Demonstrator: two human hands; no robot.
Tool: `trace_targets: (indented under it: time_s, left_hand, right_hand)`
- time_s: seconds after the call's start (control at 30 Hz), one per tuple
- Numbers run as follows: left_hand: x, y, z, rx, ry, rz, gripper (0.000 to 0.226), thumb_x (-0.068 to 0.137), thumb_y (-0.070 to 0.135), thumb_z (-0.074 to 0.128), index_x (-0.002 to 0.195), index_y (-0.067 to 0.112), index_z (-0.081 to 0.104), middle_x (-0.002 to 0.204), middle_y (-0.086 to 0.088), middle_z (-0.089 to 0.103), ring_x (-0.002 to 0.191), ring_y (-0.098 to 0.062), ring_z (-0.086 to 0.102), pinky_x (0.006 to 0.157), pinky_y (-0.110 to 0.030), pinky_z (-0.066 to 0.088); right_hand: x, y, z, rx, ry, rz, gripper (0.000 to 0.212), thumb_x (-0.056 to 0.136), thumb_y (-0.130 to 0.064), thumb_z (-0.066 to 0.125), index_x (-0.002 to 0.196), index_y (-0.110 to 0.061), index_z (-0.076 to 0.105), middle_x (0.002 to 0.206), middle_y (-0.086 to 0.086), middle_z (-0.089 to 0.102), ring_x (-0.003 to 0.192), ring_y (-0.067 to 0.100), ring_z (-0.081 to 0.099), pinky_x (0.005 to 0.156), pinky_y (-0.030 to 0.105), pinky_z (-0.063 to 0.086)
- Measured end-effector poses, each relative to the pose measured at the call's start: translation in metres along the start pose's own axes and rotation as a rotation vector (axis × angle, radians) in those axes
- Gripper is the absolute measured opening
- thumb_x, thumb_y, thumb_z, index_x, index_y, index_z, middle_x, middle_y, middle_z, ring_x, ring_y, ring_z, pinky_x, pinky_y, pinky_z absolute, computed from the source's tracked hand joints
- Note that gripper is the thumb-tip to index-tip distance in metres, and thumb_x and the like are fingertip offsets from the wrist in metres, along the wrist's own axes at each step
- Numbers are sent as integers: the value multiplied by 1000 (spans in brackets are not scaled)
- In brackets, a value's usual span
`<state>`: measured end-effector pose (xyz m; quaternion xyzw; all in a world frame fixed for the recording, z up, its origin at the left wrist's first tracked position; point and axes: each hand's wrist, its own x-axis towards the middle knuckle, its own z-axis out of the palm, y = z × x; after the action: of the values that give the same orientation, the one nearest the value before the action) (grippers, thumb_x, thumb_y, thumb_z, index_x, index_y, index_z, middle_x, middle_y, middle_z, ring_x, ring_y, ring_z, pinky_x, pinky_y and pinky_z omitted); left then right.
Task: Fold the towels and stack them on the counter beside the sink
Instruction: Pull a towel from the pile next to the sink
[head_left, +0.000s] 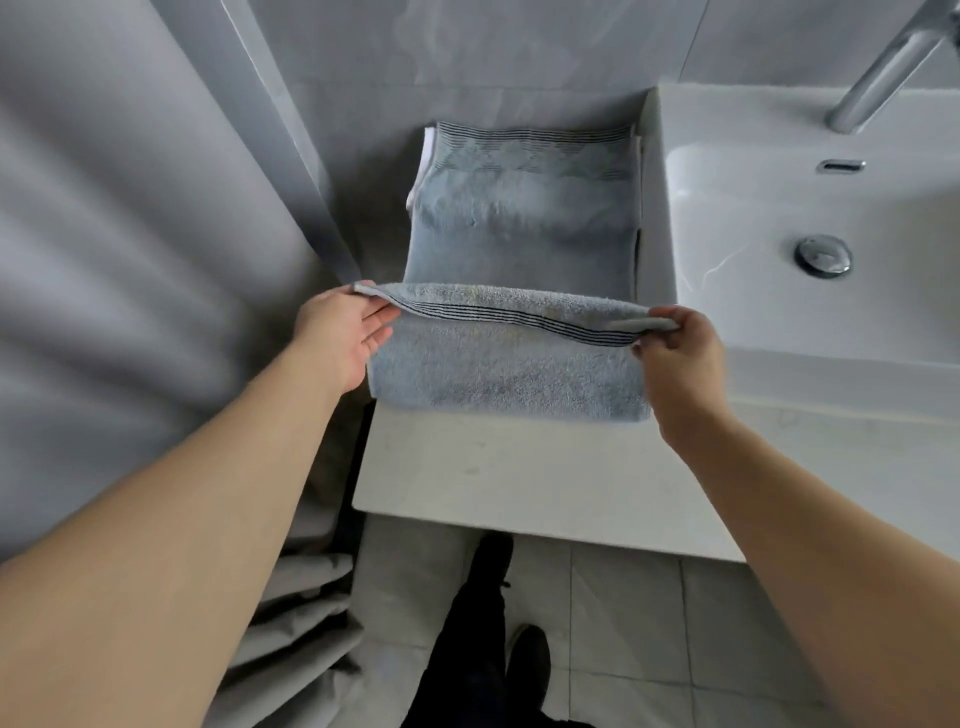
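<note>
A blue-grey towel (519, 223) with dark stripes lies lengthwise on the white counter (509, 467) left of the sink (831, 322). Its near end is lifted and doubled back, with the striped hem raised above the rest. My left hand (343, 332) pinches the hem's left corner, and my right hand (680, 353) pinches its right corner. The hem is stretched taut between them. A white towel edge (422, 166) peeks out from under the blue one at the far left.
A chrome tap (878, 78) and drain plug (823, 254) belong to the basin on the right. A grey curtain (130, 260) hangs at the left, close to the counter's edge. Tiled wall rises behind. Tiled floor and my dark shoes (488, 649) are below.
</note>
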<state>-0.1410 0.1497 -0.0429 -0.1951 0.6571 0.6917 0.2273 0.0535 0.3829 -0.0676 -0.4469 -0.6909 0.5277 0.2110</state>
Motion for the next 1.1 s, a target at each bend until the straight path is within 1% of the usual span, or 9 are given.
trace_targets:
  time_s: [0.07,0.17,0.27,0.33,0.43,0.53,0.67,0.8,1.1]
  left_hand:
    - [21,10,9,58,23,20,16,103,9,47,106,15,62,91,-3,74,78,-14,72,73,-28,54]
    - [50,17,21,253,55,124,10,101,21,55,101,17,64,74,2,66,57,-8,56,55,-22,45]
    - [87,30,35,374,94,208,23,98,32,60,82,16,62,68,0,57,54,-12,45,49,-23,36]
    - [109,37,44,441,129,258,26,95,35,62,80,14,62,74,-5,57,64,-17,50,60,-25,39]
    - [135,48,61,492,156,323,29,92,35,63,77,10,64,73,-6,55,68,-17,48,64,-29,38]
    - [154,62,81,512,97,405,37,96,28,57,67,7,48,61,-3,41,56,-15,34,51,-24,28]
    - [176,79,104,586,48,440,32,98,25,53,79,-2,52,70,-6,46,64,-17,39,56,-28,31]
    - [202,91,121,569,36,371,27,99,27,53,90,2,61,77,-7,54,69,-20,46,62,-31,37]
    - [253,105,158,515,103,261,24,98,22,49,87,5,63,77,-8,49,71,-19,42,63,-33,34]
  right_hand:
    - [24,-4,12,-30,0,-1,14,82,-18,58,91,-26,64,87,2,71,84,24,69,82,45,57]
    - [49,-19,25,34,-29,36,8,88,-19,62,84,-17,68,78,5,73,76,24,71,79,44,59]
    - [86,-37,42,216,-29,186,29,95,-33,59,78,-10,64,65,10,67,57,22,62,67,37,57]
    - [110,-43,52,171,46,220,39,98,-42,53,73,-12,57,55,6,54,49,18,48,61,38,48]
    - [139,-48,69,18,114,139,49,100,-49,45,74,-8,52,69,6,51,58,19,46,61,37,42]
    - [158,-54,79,-191,140,57,45,102,-46,38,74,-13,50,97,5,49,73,21,49,71,33,38]
    - [184,-74,83,-586,85,-163,40,103,-39,34,75,-13,46,75,3,53,73,30,50,64,36,37]
    - [221,-97,81,-898,106,-363,22,102,-26,33,88,-11,42,75,12,55,82,37,53,78,41,31]
    - [306,-106,89,-1130,95,-352,24,96,-19,38,107,-6,54,95,25,65,107,38,48,89,43,30]
